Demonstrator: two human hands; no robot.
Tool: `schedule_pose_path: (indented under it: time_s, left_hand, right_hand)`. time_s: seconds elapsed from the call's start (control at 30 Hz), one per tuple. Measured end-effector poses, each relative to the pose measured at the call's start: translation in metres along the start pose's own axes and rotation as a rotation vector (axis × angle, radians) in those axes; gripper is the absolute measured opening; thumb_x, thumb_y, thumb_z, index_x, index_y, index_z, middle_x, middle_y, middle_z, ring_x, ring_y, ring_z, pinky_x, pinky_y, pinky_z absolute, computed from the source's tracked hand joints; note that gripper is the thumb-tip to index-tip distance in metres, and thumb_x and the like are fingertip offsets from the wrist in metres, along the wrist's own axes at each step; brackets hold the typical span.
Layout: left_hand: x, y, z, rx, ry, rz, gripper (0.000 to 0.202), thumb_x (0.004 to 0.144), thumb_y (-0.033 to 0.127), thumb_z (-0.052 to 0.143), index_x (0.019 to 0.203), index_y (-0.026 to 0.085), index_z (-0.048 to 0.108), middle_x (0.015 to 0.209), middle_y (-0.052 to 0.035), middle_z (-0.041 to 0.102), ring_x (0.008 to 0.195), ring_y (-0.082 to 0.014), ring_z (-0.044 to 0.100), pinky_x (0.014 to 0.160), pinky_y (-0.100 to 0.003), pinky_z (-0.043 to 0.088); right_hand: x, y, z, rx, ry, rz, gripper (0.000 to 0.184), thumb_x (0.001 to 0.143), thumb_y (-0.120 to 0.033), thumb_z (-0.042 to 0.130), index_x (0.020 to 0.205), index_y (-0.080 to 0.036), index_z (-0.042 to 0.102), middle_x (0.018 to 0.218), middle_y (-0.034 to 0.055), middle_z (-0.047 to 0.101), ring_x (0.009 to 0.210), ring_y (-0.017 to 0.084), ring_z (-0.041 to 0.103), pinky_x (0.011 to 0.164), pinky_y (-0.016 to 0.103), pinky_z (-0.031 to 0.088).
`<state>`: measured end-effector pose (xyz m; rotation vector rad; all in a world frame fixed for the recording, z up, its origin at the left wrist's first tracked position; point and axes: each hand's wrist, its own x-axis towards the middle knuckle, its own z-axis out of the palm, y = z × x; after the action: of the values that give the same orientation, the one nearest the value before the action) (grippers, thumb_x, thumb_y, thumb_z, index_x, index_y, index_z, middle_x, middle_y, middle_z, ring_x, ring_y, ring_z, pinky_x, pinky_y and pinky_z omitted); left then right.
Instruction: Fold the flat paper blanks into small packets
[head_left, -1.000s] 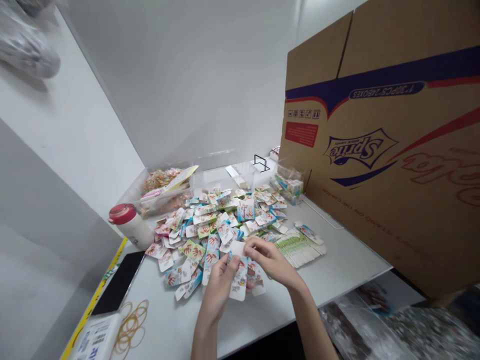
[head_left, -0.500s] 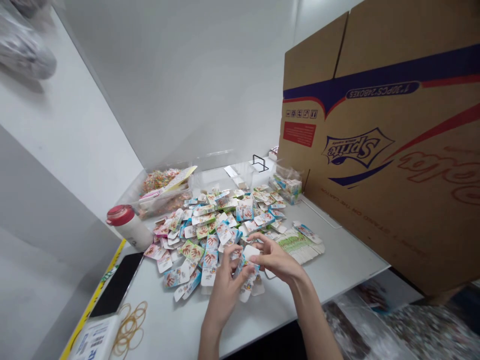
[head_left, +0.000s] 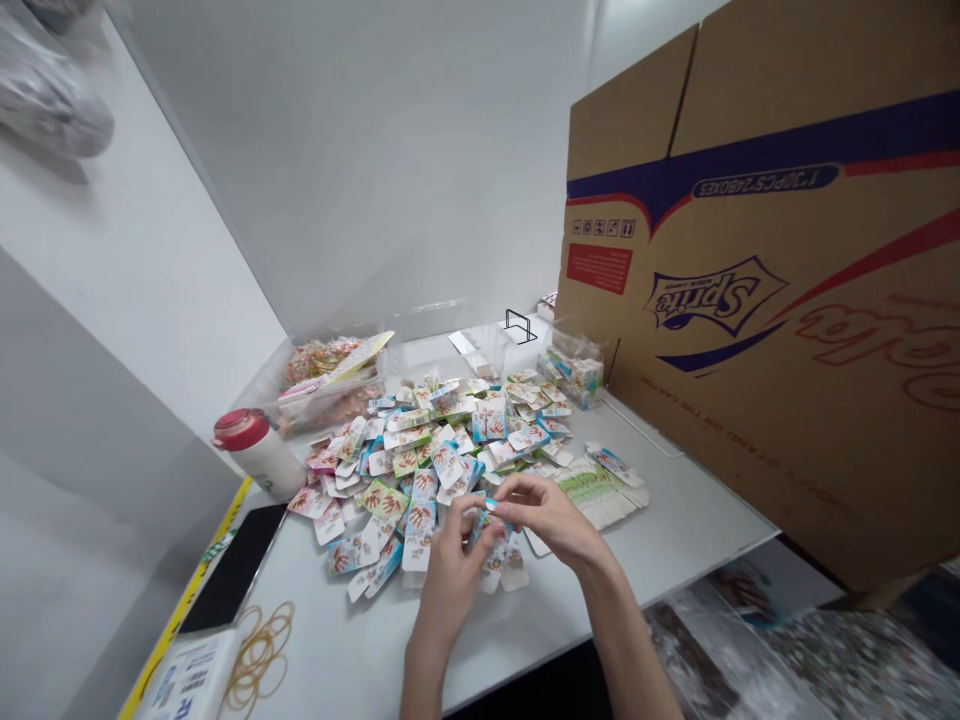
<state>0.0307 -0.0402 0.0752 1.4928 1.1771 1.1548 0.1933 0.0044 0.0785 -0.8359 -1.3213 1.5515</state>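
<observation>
Between both hands is a small printed cardboard box, blue and white, largely covered by fingers. My left hand is closed around its left side, thumb in front. My right hand pinches its upper end, where a bit of white flap shows. Just beyond them spreads a heap of small printed boxes in blue, green and pink, many with white flaps standing out. A tight row of green-and-white boxes lies to the right of my right hand.
At left stand a red-lidded bottle, a black phone and rubber bands. Behind the heap are a clear tub of colourful small pieces and a black wire stand. A large carton rises along the right side.
The right fingers have come down onto the top of the box. Its white flap, standing up before, is now folded over and mostly hidden.
</observation>
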Motion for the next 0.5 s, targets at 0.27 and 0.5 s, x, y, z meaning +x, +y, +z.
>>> schedule_pose_path:
  time_s: [0.27, 0.5]
  left_hand:
    - [0.0002, -0.0058, -0.0016, 0.024, 0.02, 0.025, 0.033, 0.092, 0.044, 0.052, 0.116, 0.022, 0.048, 0.086, -0.0046, 0.063, 0.079, -0.0181, 0.06, 0.07, -0.026, 0.041]
    - [0.0014, -0.0079, -0.0017, 0.067, 0.111, 0.069, 0.027, 0.093, 0.045, 0.05, 0.102, 0.02, 0.054, 0.067, 0.0012, 0.048, 0.06, -0.0118, 0.042, 0.058, -0.021, 0.034]
  right_hand:
    - [-0.0045, -0.0034, -0.0007, -0.051, -0.068, -0.077, 0.021, 0.078, -0.033, 0.072, 0.077, -0.013, 0.067, 0.079, 0.004, 0.06, 0.07, 0.012, 0.055, 0.064, 0.023, 0.042]
    - [-0.009, -0.008, 0.001, -0.068, -0.132, -0.065, 0.021, 0.079, -0.033, 0.072, 0.091, -0.016, 0.073, 0.088, 0.0047, 0.061, 0.074, 0.011, 0.056, 0.068, 0.024, 0.045]
